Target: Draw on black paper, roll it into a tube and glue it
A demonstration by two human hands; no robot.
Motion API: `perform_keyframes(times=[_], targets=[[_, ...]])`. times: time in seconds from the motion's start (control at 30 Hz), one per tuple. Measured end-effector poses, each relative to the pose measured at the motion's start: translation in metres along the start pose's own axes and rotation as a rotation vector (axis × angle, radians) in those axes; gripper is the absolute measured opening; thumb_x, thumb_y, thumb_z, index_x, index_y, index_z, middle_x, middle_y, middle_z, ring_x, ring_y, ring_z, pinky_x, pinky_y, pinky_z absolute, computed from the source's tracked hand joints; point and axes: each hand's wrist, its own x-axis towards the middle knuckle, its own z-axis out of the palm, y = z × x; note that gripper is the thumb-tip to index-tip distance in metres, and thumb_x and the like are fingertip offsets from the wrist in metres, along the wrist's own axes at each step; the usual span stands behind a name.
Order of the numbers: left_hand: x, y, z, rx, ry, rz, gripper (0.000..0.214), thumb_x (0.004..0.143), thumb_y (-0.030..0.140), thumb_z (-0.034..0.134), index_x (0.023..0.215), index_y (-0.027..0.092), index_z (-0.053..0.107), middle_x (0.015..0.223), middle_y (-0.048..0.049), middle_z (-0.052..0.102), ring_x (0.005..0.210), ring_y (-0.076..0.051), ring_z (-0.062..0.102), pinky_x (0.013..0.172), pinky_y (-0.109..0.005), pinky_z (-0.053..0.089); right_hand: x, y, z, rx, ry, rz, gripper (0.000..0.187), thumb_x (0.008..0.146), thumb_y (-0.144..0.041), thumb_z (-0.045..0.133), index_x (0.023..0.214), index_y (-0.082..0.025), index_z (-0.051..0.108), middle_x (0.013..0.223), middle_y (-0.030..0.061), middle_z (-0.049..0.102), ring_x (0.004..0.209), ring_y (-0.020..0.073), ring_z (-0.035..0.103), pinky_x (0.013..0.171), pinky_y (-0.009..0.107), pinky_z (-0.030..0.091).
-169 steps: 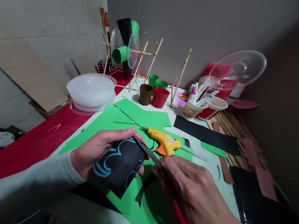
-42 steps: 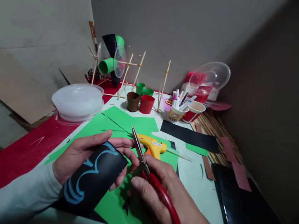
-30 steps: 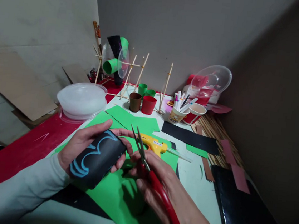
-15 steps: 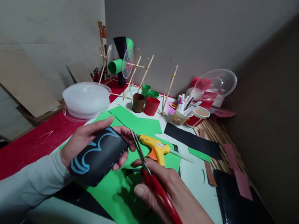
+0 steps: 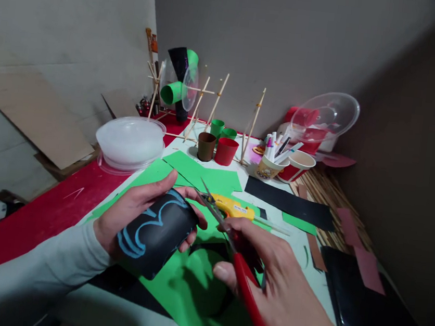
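My left hand [image 5: 129, 210] grips a black paper cup [image 5: 158, 235] marked with curling blue lines; the cup is tilted, its lower end toward me. In my right hand [image 5: 269, 263] is a pair of scissors [image 5: 242, 275] with red handles. The blades are slightly parted and point up and left, near the fingertips of my left hand and apart from the cup. Green paper sheets [image 5: 201, 307] lie under both hands. Behind the scissors rests a yellow glue gun [image 5: 232, 206], partly hidden by the blades and my right hand.
Small brown [image 5: 206, 147] and red cups [image 5: 226, 151] stand farther back among stick frames [image 5: 254, 117]. Plastic lids [image 5: 129, 142] are stacked at left. Markers fill a paper cup [image 5: 270, 168] at right. Black strips [image 5: 287, 202], sticks [image 5: 327, 196] and a black folder [image 5: 362, 305] lie rightward.
Both hands have shifted a little to the right with the cup and the scissors. The scissor blades now cover more of the glue gun, and the whole view has moved slightly.
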Motion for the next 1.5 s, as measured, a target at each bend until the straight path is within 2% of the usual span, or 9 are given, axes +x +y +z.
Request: perform_keyframes(times=[0.17, 0.37, 0.5, 0.7, 0.9, 1.03, 1.23, 1.37, 1.5], targets=[[-0.001, -0.005, 0.0, 0.081, 0.06, -0.016, 0.055, 0.106, 0.054, 0.03, 0.115, 0.012, 0.066, 0.081, -0.0104, 0.077, 0.066, -0.019, 0.075, 0.063, -0.024, 0.056, -0.002, 0.003, 0.008, 0.013, -0.053, -0.023, 0.019, 0.088, -0.037, 0.072, 0.095, -0.024, 0.06, 0.084, -0.0013, 0.068, 0.072, 0.0175, 0.063, 0.063, 0.027, 0.046], [0.0, -0.011, 0.005, 0.091, 0.122, -0.068, 0.06, 0.105, 0.058, 0.024, 0.107, 0.017, 0.069, 0.087, -0.0089, 0.078, 0.064, -0.018, 0.075, 0.058, -0.022, 0.054, -0.003, 0.007, 0.012, 0.004, -0.079, -0.07, 0.023, 0.087, -0.034, 0.074, 0.103, -0.025, 0.06, 0.089, -0.0016, 0.068, 0.077, 0.0177, 0.064, 0.065, 0.028, 0.046], [0.0, -0.013, 0.006, 0.071, 0.109, -0.053, 0.06, 0.102, 0.064, 0.032, 0.104, 0.019, 0.072, 0.082, -0.0098, 0.078, 0.06, -0.017, 0.073, 0.056, -0.022, 0.054, -0.003, 0.008, 0.013, 0.006, -0.058, -0.087, 0.019, 0.088, -0.032, 0.072, 0.101, -0.024, 0.061, 0.084, -0.0023, 0.068, 0.072, 0.0161, 0.063, 0.062, 0.027, 0.045], [0.0, -0.009, 0.009, 0.055, 0.087, -0.044, 0.059, 0.107, 0.051, 0.023, 0.104, 0.014, 0.069, 0.082, -0.0101, 0.077, 0.063, -0.015, 0.073, 0.061, -0.022, 0.057, -0.003, 0.007, 0.013, 0.007, -0.043, -0.117, 0.015, 0.089, -0.027, 0.07, 0.1, -0.023, 0.061, 0.082, -0.0023, 0.069, 0.069, 0.0146, 0.063, 0.061, 0.025, 0.045], [0.001, -0.011, 0.006, 0.052, 0.045, -0.049, 0.061, 0.107, 0.054, 0.023, 0.105, 0.012, 0.068, 0.083, -0.0108, 0.075, 0.066, -0.017, 0.074, 0.064, -0.024, 0.058, -0.005, 0.01, 0.016, 0.025, -0.051, -0.146, 0.007, 0.094, -0.025, 0.064, 0.1, -0.023, 0.06, 0.081, -0.0023, 0.07, 0.066, 0.013, 0.063, 0.06, 0.022, 0.046], [0.003, -0.011, 0.004, 0.009, 0.039, -0.038, 0.062, 0.107, 0.053, 0.024, 0.105, 0.01, 0.068, 0.087, -0.0128, 0.076, 0.068, -0.02, 0.075, 0.065, -0.027, 0.059, -0.007, 0.014, 0.018, -0.009, -0.063, -0.123, 0.009, 0.091, -0.015, 0.058, 0.097, -0.022, 0.06, 0.077, -0.0012, 0.068, 0.064, 0.0144, 0.063, 0.059, 0.024, 0.044], [-0.001, -0.01, 0.002, -0.008, 0.161, -0.029, 0.044, 0.106, 0.039, 0.035, 0.119, 0.012, 0.068, 0.084, -0.0113, 0.076, 0.071, -0.026, 0.076, 0.065, -0.032, 0.061, -0.008, 0.013, 0.016, -0.016, -0.062, -0.094, 0.012, 0.089, -0.012, 0.055, 0.083, -0.023, 0.054, 0.072, -0.0011, 0.064, 0.058, 0.0139, 0.057, 0.056, 0.024, 0.042], [-0.001, -0.01, 0.0, -0.01, 0.176, -0.018, 0.043, 0.104, 0.036, 0.039, 0.111, 0.008, 0.071, 0.091, -0.0194, 0.077, 0.073, -0.029, 0.076, 0.065, -0.036, 0.061, -0.008, 0.013, 0.016, -0.011, -0.043, -0.116, 0.012, 0.089, -0.011, 0.054, 0.086, -0.023, 0.055, 0.068, -0.0028, 0.06, 0.056, 0.0125, 0.055, 0.054, 0.023, 0.04], [0.001, -0.012, -0.001, -0.085, 0.142, -0.031, 0.043, 0.102, 0.04, 0.045, 0.105, 0.008, 0.074, 0.093, -0.0193, 0.078, 0.073, -0.029, 0.076, 0.066, -0.035, 0.061, -0.008, 0.014, 0.017, -0.013, -0.038, -0.133, 0.012, 0.088, -0.011, 0.053, 0.089, -0.022, 0.057, 0.068, -0.0029, 0.059, 0.055, 0.0121, 0.053, 0.053, 0.022, 0.04]])
